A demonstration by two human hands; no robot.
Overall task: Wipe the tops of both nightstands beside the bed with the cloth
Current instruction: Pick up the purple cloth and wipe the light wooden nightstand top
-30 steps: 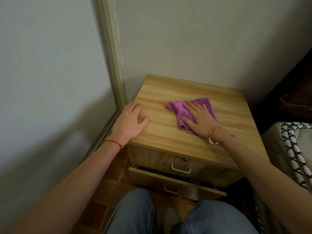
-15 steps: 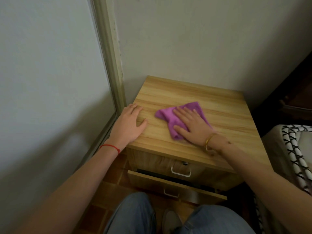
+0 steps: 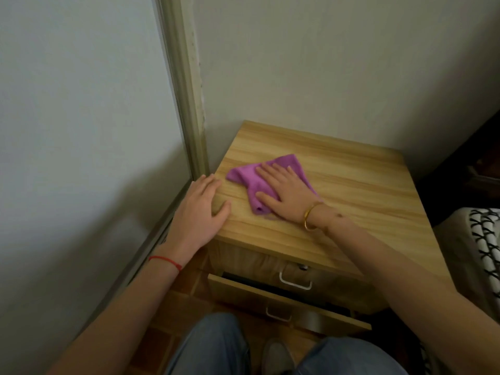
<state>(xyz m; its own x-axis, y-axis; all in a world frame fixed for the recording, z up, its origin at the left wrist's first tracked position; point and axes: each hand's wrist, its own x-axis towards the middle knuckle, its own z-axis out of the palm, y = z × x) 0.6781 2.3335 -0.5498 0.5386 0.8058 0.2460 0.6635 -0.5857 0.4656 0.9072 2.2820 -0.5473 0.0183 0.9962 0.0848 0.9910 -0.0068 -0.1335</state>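
Observation:
A light wooden nightstand (image 3: 359, 196) stands in the corner against the wall. A purple cloth (image 3: 249, 180) lies crumpled on the left half of its top. My right hand (image 3: 284, 190), with a gold bangle at the wrist, presses flat on the cloth with fingers spread toward the wall. My left hand (image 3: 200, 212), with a red string on its wrist, rests flat on the nightstand's front-left corner, holding nothing.
The lower drawer (image 3: 270, 301) is pulled partly out toward my knees (image 3: 211, 347); the upper drawer (image 3: 295, 277) is closed. A door frame (image 3: 186, 98) stands just left of the nightstand. Patterned bedding (image 3: 484, 239) lies at the right edge. The floor is brown tile.
My right hand has slid the cloth leftward across the top, from the middle toward the left edge. My left hand has stayed on the front-left corner.

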